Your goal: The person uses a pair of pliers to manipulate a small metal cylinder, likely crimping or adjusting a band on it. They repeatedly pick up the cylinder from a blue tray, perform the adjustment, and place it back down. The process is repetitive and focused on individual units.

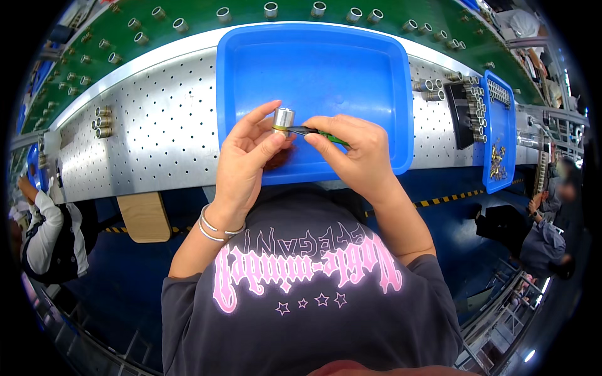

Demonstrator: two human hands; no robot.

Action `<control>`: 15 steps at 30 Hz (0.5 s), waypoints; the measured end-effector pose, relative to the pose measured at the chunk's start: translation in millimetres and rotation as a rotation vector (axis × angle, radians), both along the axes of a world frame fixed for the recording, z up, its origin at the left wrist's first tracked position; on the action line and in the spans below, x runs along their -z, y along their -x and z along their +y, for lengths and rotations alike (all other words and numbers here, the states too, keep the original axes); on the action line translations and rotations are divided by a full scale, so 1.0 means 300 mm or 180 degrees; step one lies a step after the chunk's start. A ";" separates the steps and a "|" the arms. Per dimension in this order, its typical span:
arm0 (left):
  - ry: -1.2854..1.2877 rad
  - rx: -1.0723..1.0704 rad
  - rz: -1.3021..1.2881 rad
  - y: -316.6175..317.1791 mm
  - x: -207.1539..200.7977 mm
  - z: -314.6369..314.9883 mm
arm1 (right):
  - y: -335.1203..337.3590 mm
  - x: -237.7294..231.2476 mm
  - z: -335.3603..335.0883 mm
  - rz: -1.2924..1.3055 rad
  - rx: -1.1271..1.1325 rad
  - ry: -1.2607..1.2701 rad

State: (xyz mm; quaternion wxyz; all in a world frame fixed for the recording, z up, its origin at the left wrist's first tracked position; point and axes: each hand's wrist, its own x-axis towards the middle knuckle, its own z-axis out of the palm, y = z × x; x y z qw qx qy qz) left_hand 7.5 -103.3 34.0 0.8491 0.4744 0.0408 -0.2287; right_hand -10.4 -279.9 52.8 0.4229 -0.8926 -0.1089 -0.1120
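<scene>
My left hand (248, 147) holds a short silver metal sleeve (284, 117) upright between thumb and fingers, over the near part of a blue plastic tray (398, 113). A yellowish band runs around the sleeve's lower end. Closed around a slim tool with dark tips and a green handle (334, 138) is my right hand (356, 147). The tool's tips touch the sleeve at or close to that band; its exact kind is hard to make out, as my fingers cover much of it.
Metal sleeves (103, 122) lie on the perforated metal bench (163, 119). A green belt (295, 11) beyond carries several more. On the right stand a black holder (459, 116) and a smaller blue tray (500, 131) with brass-coloured parts. People (542, 241) sit on both sides.
</scene>
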 end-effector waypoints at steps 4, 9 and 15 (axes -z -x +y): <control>-0.0007 0.0023 -0.0005 -0.002 0.002 -0.002 | 0.004 -0.007 -0.002 0.0141 0.0018 -0.0104; 0.0017 0.0007 -0.0003 -0.001 -0.001 -0.007 | 0.008 0.003 -0.005 0.0265 0.0018 -0.0289; -0.0020 0.0091 -0.0089 0.002 0.002 -0.002 | 0.011 0.017 -0.003 0.0300 0.0027 -0.0453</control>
